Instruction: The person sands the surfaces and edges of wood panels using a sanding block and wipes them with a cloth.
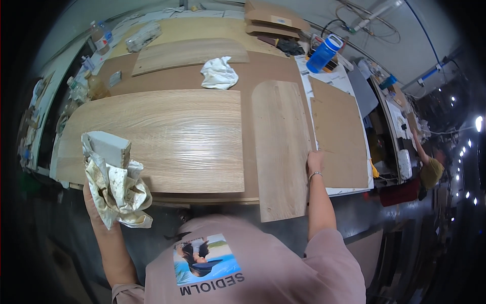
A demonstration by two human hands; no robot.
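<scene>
My left hand (93, 206) is raised at the near left, closed on a crumpled, stained white cloth (121, 190). A pale block with a rough side (114, 148) sticks up out of the cloth; most of the fingers are hidden. Behind lies a large wood-grain board (167, 137) with one rounded corner. My right hand (315, 161) is closed on the right edge of a narrower wood-grain board (280, 147), which overhangs the table's near edge. This board also has a rounded far corner.
A third wood-grain board (187, 54) and a white crumpled cloth (219, 73) lie farther back. Bottles (99, 39) line the left side. A blue bottle (324, 54) stands at the far right, beyond a brown cardboard sheet (339, 134). Another person (430, 172) is at the right.
</scene>
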